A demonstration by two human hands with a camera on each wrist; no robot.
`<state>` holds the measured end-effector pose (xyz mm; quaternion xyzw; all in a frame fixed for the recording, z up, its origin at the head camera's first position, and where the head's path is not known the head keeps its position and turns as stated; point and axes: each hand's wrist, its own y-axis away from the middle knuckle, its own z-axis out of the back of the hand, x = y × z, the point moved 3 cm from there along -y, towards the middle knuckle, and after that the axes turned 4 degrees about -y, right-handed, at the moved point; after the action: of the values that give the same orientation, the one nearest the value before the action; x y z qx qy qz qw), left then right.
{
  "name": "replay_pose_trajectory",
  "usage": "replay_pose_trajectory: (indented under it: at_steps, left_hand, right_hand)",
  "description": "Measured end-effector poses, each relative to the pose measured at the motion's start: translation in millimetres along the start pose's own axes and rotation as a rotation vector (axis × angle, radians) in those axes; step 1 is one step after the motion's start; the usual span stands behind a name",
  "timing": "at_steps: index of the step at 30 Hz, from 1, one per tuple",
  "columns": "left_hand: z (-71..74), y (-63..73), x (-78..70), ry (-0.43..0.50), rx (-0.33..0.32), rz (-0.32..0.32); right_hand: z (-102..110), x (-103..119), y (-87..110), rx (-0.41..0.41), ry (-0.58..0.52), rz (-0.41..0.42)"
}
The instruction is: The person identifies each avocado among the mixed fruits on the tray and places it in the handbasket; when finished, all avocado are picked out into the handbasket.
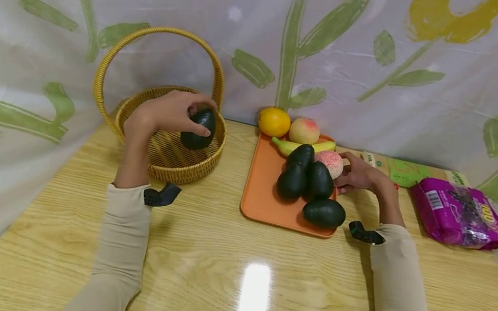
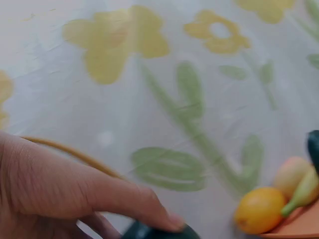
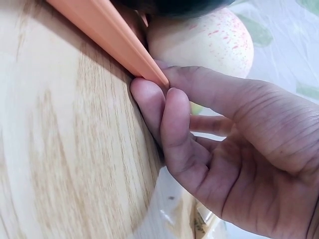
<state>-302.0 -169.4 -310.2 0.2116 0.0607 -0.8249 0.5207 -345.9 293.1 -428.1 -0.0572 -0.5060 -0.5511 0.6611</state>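
My left hand [image 1: 164, 112] grips a dark green avocado [image 1: 198, 131] over the woven basket [image 1: 189, 173], whose tall handle arches behind the wrist. Only the top of that avocado [image 2: 159, 233] shows in the left wrist view. At the right side of the orange tray [image 1: 266, 203], my right hand [image 1: 361, 174] pinches the tray's edge [image 3: 117, 42] between thumb and fingers. Close beside the thumb is a speckled peach [image 3: 209, 47]. Several avocados [image 1: 324, 213] lie on the tray, along with a banana [image 1: 280, 147]. A second peach [image 1: 305, 131] and a yellow lemon [image 1: 274, 122] sit at its back edge.
A purple packet [image 1: 460, 214] lies on the wooden table [image 1: 195, 265] to the right. Behind the right hand is a flat green and brown package [image 1: 406, 171]. A flower-printed curtain [image 1: 258, 24] hangs along the table's back edge.
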Motion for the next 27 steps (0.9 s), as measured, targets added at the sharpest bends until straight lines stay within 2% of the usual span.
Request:
replay_pose_trajectory:
  at_steps: [4,6,11,13,15,23,27]
  left_hand:
    - [4.2,14.9,21.6,0.023,0.081,0.087]
    - [4.0,19.8,30.9,0.032,0.113,0.156]
    - [2.8,28.6,50.4,-0.072,0.198,0.322]
    - [2.5,31.4,56.5,-0.112,0.232,0.365]
    - [2.2,33.2,60.5,-0.111,0.252,0.401]
    - [0.4,34.4,64.4,-0.065,0.238,0.541]
    - [0.2,34.3,66.6,-0.006,0.169,0.62]
  right_hand:
    - [-1,1,-0.6,-0.001,0.004,0.006]
    - [-1,0,-0.8,-0.002,-0.002,-0.003]
    - [0,-2,-2.1,-0.013,0.01,-0.001]
    - [-1,-3,-2.8,-0.014,0.017,0.005]
    - [-1,-3,-3.5,-0.014,0.013,0.008]
    - [0,-3,-1.9,-0.008,-0.002,0.019]
    - [0,-2,0.1,-0.012,-0.001,0.017]
